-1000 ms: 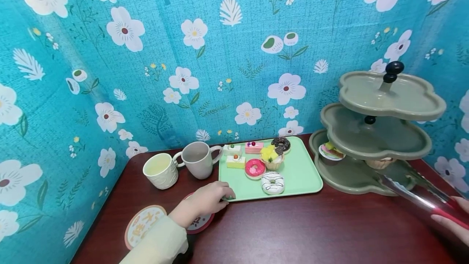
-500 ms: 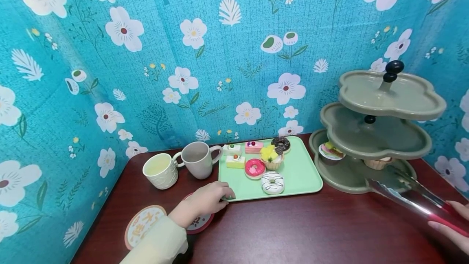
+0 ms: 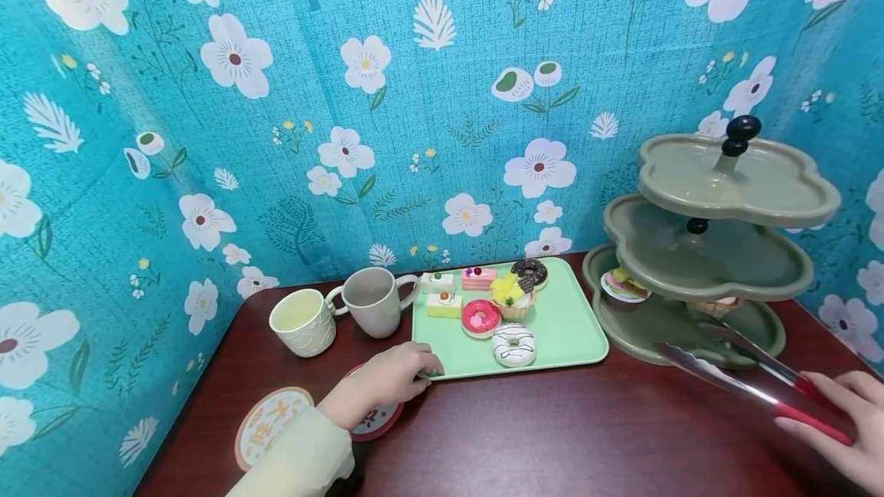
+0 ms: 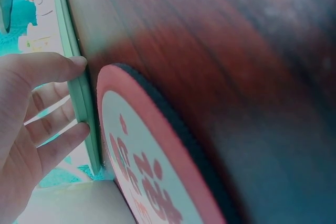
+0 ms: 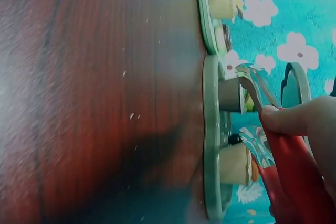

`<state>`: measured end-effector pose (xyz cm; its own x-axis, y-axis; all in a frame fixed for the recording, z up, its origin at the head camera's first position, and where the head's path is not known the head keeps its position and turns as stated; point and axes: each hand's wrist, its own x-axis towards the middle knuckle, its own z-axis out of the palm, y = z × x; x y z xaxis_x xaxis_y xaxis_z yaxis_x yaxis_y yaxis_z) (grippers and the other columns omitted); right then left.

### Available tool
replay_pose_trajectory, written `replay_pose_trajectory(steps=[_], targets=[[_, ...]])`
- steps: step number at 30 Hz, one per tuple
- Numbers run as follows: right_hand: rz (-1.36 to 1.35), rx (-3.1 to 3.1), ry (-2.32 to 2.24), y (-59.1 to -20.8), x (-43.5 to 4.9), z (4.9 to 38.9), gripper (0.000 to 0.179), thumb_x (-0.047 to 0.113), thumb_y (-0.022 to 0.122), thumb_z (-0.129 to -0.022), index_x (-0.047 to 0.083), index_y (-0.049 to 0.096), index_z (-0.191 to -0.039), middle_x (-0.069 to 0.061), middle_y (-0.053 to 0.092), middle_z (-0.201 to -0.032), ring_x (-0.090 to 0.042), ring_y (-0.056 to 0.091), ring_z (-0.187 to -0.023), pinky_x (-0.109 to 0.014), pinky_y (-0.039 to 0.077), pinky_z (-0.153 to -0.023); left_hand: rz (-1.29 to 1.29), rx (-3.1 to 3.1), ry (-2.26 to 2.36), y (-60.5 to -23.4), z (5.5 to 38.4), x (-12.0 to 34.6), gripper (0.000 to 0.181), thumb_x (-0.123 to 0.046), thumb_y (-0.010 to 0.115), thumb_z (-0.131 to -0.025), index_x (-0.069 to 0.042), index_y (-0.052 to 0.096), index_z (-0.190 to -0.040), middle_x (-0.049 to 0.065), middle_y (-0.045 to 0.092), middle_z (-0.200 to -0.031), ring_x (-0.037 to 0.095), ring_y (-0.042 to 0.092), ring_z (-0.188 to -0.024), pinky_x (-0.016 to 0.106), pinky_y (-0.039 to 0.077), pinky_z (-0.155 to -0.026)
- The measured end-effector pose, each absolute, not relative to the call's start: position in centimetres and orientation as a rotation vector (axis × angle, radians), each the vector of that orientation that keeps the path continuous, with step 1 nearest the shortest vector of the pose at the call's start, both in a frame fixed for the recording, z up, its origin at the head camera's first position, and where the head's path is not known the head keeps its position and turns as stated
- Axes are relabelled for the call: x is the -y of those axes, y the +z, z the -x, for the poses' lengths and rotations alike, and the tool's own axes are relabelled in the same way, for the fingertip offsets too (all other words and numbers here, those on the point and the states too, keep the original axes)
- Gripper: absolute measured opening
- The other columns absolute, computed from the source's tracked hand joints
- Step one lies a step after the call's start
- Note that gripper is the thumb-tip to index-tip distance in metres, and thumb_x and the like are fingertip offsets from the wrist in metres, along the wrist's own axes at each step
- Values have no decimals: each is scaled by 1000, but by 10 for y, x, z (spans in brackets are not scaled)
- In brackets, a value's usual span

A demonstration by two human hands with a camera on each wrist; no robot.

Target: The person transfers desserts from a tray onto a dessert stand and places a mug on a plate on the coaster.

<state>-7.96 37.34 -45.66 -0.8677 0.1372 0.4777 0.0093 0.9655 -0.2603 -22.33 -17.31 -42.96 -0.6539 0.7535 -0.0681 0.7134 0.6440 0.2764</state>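
Tongs (image 3: 804, 418), arms parted, are held in the grip of the right hand (image 3: 865, 436), tips near the front of the tiered stand (image 3: 718, 261). Two cupcakes (image 5: 234, 165) sit on its bottom tier; left of it, the left hand (image 3: 394, 374) pinches the rim of the green tray (image 3: 566, 332).

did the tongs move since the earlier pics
Yes. In the head view, the tongs have shifted left, toward the green tray, judged against the tiered stand, which has stayed put.
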Motion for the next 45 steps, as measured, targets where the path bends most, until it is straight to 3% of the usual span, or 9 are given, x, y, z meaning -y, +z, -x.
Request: replay_pose_trajectory(steps=[4,8,12,19,26,31,38,45], targets=[[-25,2607,263,-449,-366,87,105,77,82,-55,-14,65,-105,-19,53,-87,-39,50,-80,-45,40,-64,-1199,-2686,338,-427,222,172,21,-2,76,-90,-11,78,-109,-1,69,-101,9,64,-96,26,54,-85],[-86,2657,178,-439,-355,97,96,62,92,-50,-14,68,-104,-17,55,-86,-34,52,-75,-48,49,-62,-1194,-2690,335,-427,222,172,20,-2,76,-90,-11,78,-108,-1,69,-101,9,64,-96,25,54,-85],[-102,2774,135,-433,-341,107,86,48,95,-57,-15,67,-110,-20,56,-90,-33,52,-76,-53,54,-65,-1195,-2694,334,-429,223,173,21,-2,76,-90,-12,78,-108,-2,68,-100,7,64,-96,25,54,-84],[-123,2917,202,-429,-327,120,85,61,83,-76,-9,67,-120,-20,60,-99,-37,56,-87,-57,55,-65,-1182,-2688,320,-432,223,172,22,-3,76,-91,-12,78,-110,-4,68,-101,5,63,-96,23,53,-85],[-219,2879,245,-428,-313,134,83,60,82,-77,-6,67,-124,-29,61,-116,-43,57,-102,-60,55,-65,-1177,-2688,329,-431,224,172,21,-3,76,-90,-12,78,-110,-3,69,-101,5,63,-96,23,54,-85],[-303,2845,267,-428,-303,142,76,54,84,-78,-4,68,-125,-27,62,-121,-43,58,-107,-61,55,-69,-1186,-2686,333,-431,224,173,21,-2,76,-90,-12,78,-110,-3,69,-101,5,63,-96,23,54,-85],[-434,2732,279,-434,-289,155,68,45,88,-75,-2,71,-120,-17,66,-113,-37,62,-101,-56,55,-69,-1199,-2682,342,-432,225,173,22,-2,75,-91,-11,78,-110,-2,69,-101,6,64,-96,23,54,-85],[-469,2724,288,-436,-276,168,65,43,87,-77,-3,71,-121,-16,66,-112,-37,63,-94,-56,55,-69,-1205,-2682,362,-431,226,173,20,-2,76,-90,-10,78,-109,0,69,-101,8,64,-96,25,54,-85]])
